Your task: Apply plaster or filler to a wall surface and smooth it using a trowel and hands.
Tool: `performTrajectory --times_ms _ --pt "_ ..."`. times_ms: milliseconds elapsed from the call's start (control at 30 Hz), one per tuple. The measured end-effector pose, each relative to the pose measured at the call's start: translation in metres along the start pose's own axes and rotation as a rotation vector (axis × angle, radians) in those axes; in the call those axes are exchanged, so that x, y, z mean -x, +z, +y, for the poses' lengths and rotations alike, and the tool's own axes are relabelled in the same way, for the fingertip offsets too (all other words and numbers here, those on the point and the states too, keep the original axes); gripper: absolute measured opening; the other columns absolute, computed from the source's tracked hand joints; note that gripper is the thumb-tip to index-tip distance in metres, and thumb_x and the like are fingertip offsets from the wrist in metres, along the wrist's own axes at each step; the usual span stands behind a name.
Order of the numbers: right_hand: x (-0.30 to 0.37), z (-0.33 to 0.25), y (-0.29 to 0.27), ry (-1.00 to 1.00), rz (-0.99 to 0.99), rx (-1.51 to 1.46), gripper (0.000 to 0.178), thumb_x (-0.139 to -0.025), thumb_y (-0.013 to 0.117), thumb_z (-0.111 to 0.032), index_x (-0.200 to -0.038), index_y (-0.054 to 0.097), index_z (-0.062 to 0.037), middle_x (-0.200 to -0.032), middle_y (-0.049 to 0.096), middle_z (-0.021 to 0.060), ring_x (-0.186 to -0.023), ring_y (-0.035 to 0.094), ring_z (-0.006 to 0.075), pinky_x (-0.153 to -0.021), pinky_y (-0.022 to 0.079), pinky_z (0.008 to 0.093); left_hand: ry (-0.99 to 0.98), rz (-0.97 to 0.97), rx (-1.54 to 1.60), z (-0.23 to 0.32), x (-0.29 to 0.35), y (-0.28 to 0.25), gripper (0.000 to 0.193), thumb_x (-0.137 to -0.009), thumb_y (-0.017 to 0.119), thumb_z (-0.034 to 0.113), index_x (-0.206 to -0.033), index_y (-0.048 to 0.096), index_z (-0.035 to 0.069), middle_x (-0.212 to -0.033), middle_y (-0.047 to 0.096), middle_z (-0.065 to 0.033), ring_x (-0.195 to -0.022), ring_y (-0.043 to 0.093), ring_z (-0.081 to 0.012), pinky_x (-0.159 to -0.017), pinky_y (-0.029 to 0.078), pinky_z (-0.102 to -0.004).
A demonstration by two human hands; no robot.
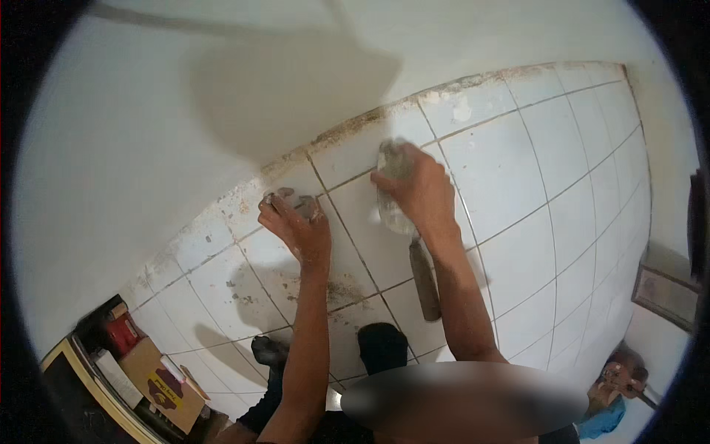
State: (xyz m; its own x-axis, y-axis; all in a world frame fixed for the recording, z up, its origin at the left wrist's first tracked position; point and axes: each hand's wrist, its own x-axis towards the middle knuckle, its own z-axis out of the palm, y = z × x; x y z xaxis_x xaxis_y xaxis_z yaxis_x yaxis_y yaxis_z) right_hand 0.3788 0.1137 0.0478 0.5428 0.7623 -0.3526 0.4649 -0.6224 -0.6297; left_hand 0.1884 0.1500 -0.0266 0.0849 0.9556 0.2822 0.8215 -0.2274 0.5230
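Grey, crumbly lumps point(305, 205) like mortar or rubble sit in the curled fingers of my left hand point(297, 231), close to the stained edge where floor meets wall. Farther right, my right hand point(429, 191) closes over a grey mortar-like clump point(396, 161) at the far end of a trowel's blade point(394, 213). The trowel's worn handle point(424, 281) points back toward me beside my right forearm. Whether the blade touches the floor is hard to tell, and my fingers cover part of the clump.
White floor tiles point(510, 185) with dark joints carry grey crumbs point(344, 288) near my dark-covered feet point(382, 346). The pale wall point(133, 148) rises ahead. At lower left stands a cardboard box point(151, 377) with papers. A framed panel point(665, 296) is at right. A blurred oval hides the bottom middle.
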Motion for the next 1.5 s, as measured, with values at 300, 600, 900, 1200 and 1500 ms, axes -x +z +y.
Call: performTrajectory --times_ms 300,600,900,1200,1500 --pt "0.026 0.002 0.018 -0.073 -0.070 -0.037 0.054 -0.072 0.077 -0.036 -0.120 0.063 -0.0143 -0.102 0.069 0.0178 -0.096 0.067 0.0356 -0.082 0.054 0.0445 -0.024 0.009 0.052 -0.004 0.002 -0.003 0.035 -0.082 0.062 0.000 -0.113 0.046 0.000 -0.106 0.044 -0.0142 -0.102 0.042 -0.0322 -0.094 0.037 -0.0423" --pt "0.026 -0.033 0.038 -0.112 -0.212 -0.036 0.055 -0.073 0.077 -0.034 -0.120 0.063 -0.0107 -0.104 0.069 0.0178 -0.099 0.066 0.0363 -0.089 0.051 0.0440 -0.372 0.219 0.574 -0.011 0.006 -0.004 0.026 -0.087 0.064 0.006 -0.104 0.046 0.001 -0.096 0.044 -0.0068 -0.083 0.043 -0.0185 -0.077 0.040 -0.0349" --pt "0.036 -0.035 0.045 -0.154 -0.175 0.042 0.048 -0.076 0.076 -0.036 -0.116 0.064 -0.0119 -0.099 0.070 0.0176 -0.094 0.067 0.0359 -0.084 0.053 0.0447 -0.320 0.199 0.491 -0.017 0.005 -0.010 0.022 -0.087 0.063 0.004 -0.101 0.047 0.003 -0.094 0.043 -0.0070 -0.083 0.042 -0.0184 -0.078 0.039 -0.0335" --pt "0.034 -0.025 0.058 -0.204 -0.149 0.034 0.051 -0.075 0.075 -0.040 -0.115 0.064 -0.0108 -0.104 0.069 0.0161 -0.097 0.066 0.0362 -0.085 0.052 0.0451 -0.405 0.240 0.444 -0.016 0.009 -0.005 0.025 -0.088 0.061 0.006 -0.105 0.048 -0.007 -0.102 0.049 -0.0175 -0.092 0.047 -0.0334 -0.093 0.037 -0.0448" --pt "0.038 -0.031 0.063 -0.152 -0.167 0.058 0.057 -0.070 0.080 -0.037 -0.119 0.065 -0.0119 -0.108 0.069 0.0162 -0.100 0.067 0.0343 -0.090 0.052 0.0430 -0.256 0.239 0.605 -0.017 0.009 -0.012 0.016 -0.088 0.058 0.002 -0.099 0.047 -0.001 -0.094 0.046 -0.0113 -0.084 0.044 -0.0227 -0.079 0.041 -0.0360"
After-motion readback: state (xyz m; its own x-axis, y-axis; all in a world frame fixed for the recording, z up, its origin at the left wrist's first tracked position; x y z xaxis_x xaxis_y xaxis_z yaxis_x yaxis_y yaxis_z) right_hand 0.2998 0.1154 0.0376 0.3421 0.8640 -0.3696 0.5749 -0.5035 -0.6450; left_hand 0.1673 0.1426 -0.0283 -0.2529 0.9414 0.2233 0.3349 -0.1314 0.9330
